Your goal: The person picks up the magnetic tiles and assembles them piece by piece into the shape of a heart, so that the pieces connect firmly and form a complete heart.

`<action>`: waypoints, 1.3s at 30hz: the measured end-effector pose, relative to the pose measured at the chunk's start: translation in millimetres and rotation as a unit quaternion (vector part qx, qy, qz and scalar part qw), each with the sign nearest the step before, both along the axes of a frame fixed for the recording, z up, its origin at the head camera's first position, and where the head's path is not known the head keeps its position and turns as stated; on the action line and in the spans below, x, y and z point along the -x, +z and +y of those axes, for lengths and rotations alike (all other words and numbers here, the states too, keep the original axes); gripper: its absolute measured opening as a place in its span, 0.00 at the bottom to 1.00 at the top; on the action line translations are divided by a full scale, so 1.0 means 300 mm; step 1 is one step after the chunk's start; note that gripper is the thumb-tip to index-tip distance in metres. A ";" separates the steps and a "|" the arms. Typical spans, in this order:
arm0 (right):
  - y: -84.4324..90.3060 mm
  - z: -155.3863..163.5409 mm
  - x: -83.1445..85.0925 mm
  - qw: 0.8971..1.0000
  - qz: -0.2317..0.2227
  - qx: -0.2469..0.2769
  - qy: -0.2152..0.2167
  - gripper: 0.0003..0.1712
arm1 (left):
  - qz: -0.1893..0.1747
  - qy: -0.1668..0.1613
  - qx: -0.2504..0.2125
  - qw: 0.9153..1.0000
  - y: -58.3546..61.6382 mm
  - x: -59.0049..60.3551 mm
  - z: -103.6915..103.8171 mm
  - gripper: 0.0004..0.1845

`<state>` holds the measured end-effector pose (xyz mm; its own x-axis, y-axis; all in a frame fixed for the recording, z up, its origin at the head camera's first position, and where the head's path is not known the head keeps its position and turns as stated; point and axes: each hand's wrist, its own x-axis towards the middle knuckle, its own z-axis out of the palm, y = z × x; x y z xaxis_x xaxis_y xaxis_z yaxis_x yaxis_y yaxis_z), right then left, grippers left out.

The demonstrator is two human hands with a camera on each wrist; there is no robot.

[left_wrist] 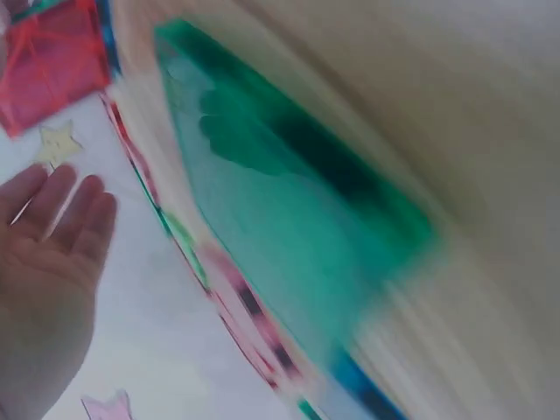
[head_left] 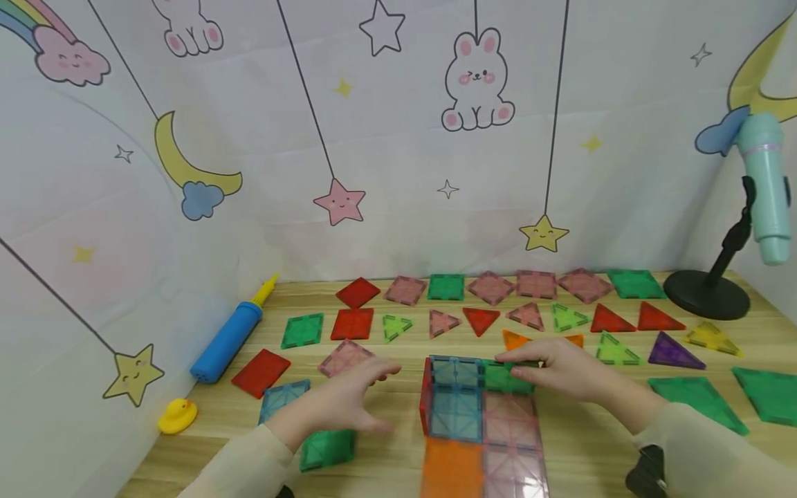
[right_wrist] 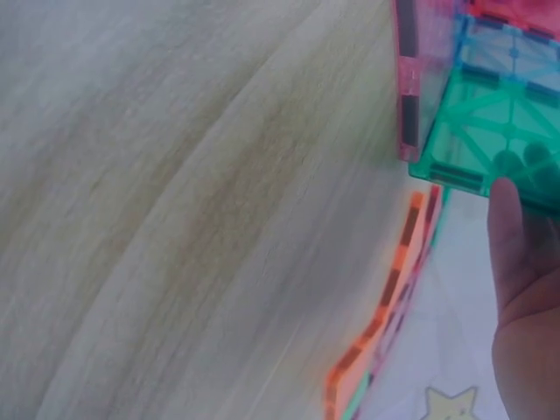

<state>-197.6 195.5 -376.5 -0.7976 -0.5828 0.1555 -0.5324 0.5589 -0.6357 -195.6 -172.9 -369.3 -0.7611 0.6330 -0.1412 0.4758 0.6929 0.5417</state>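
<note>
A magnetic-tile build stands before me, its flat base made of a blue tile (head_left: 456,416), pink tiles (head_left: 512,420) and an orange tile (head_left: 452,470). A red tile (head_left: 426,400) rises upright on the left, and a blue tile stands along the back. Beside that back tile, my right hand (head_left: 563,368) pinches an upright green square tile (right_wrist: 490,131), its thumb on the near face and fingers behind. Left of the build, my left hand (head_left: 342,401) hovers with fingers extended and holds nothing. Under it lies a loose green tile (head_left: 328,449), blurred in the left wrist view.
Rows of loose tiles cross the back, including red triangles (head_left: 610,319) and pink squares (head_left: 537,284). Large green tiles (head_left: 697,401) lie to the right. A blue pump (head_left: 227,342) and a yellow duck (head_left: 178,416) are left; a microphone stand (head_left: 706,294) is back right.
</note>
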 end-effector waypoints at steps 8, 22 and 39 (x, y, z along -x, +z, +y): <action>0.001 0.007 -0.005 0.999 -0.035 0.003 -0.009 0.23 | -0.032 0.012 0.094 0.995 -0.015 -0.045 -0.145 0.47; 0.002 0.009 -0.010 0.998 -0.062 0.025 -0.007 0.22 | 0.031 -0.054 0.123 0.991 -0.035 -0.082 -0.074 0.43; 0.008 0.007 -0.014 0.998 -0.056 0.012 -0.010 0.23 | 0.043 -0.086 0.069 0.993 -0.039 -0.084 -0.038 0.39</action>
<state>-193.5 197.7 -374.2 -0.8218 -0.5644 0.0783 -0.4465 0.5525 -0.7038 -170.5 -184.5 -380.9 -0.6561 0.7339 -0.1758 0.6338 0.6623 0.3995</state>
